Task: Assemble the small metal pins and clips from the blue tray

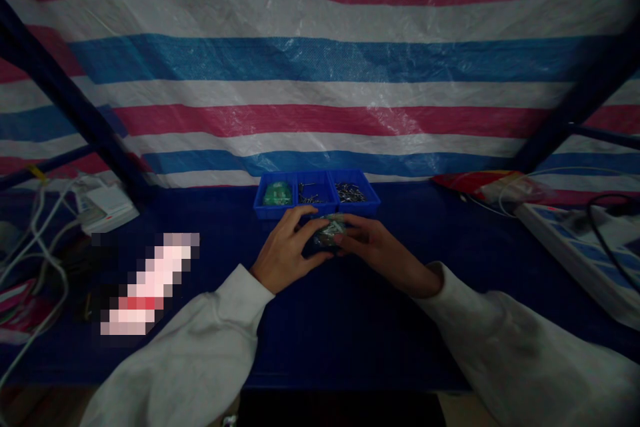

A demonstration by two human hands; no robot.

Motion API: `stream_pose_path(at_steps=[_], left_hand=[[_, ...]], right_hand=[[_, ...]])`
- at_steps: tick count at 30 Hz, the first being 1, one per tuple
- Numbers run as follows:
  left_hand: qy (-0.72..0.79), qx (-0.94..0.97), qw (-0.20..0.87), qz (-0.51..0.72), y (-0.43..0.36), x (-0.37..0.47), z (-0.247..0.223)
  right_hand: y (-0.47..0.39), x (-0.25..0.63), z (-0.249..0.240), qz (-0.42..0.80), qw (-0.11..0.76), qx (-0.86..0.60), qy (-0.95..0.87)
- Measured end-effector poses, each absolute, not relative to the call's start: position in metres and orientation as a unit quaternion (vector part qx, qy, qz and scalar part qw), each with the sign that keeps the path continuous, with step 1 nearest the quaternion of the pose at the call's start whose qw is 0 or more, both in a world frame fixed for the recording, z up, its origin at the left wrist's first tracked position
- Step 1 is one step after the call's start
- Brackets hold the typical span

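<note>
Between my two hands, just in front of the blue bins, is a small clear plastic bag with pale, thin pieces in it; their exact kind is too dim to make out. My left hand curls around the bag's left side. From the right, the fingers of my right hand close on it. Three joined blue bins stand behind. The left one holds a greenish plastic bag, the middle one a few small metal pieces, the right one a pile of dark metal pieces.
On the left of the blue table lie white cables, a white box and a blurred-out bright object. At right are a red package and a white power strip. A striped sheet hangs behind.
</note>
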State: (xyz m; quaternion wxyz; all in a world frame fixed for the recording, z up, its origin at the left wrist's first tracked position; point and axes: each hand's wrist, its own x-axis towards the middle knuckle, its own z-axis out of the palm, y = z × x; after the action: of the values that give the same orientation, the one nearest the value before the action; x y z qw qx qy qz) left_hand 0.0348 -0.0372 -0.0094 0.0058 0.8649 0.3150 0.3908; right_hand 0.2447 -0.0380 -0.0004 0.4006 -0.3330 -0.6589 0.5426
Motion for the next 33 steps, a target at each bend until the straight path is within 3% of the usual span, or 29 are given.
stream_pose_path(at_steps=[11,17,21,24,33], left_hand=[[0.302,0.859,-0.016,0.413,-0.038,0.036,-0.008],[0.324,0.839,0.023,0.436,-0.039,0.037,-0.011],[0.335,0.816,0.042,0.469,-0.033,0.038,-0.012],[0.378,0.788,0.032,0.484,-0.025,0.037,-0.004],[0.501,0.791,-0.051,0.346,0.025,0.01,0.038]], right_hand=[[-0.038,0.244,0.005,0.532,0.423,-0.318,-0.661],[-0.025,0.242,-0.004,0.474,0.426,-0.341,-0.691],[-0.013,0.235,0.005,0.471,0.391,-0.354,-0.707],[0.005,0.228,0.02,0.452,0.413,-0.363,-0.702],[0.085,0.178,0.061,0.359,0.399,-0.442,-0.718]])
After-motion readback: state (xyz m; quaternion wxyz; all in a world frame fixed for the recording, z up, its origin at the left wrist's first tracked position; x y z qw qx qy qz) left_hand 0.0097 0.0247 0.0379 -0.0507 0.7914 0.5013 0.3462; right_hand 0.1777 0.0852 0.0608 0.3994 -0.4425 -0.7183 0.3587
